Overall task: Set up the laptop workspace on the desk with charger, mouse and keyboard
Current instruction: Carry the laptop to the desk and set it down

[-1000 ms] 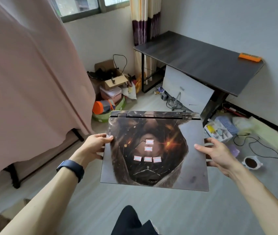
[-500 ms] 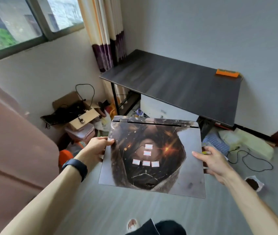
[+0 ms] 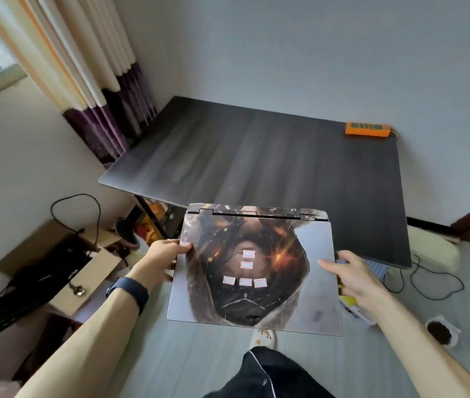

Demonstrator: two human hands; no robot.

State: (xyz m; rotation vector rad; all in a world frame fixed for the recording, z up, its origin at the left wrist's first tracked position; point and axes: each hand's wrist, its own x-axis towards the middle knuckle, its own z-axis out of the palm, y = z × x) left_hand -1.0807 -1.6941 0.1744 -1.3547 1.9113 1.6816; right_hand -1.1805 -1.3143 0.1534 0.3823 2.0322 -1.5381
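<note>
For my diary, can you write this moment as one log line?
phase: carry | laptop: closed, in left hand, right hand | desk: holds orange power strip

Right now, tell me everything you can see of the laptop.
The laptop is closed, lid up, hinge edge away from the person. A dark printed skin with orange sparks covers the lid, plus five white red-bordered stickers. It is held level, short of the dark desk. The left grip pinches its left edge; the right grip holds its right edge, thumb on top.
</note>
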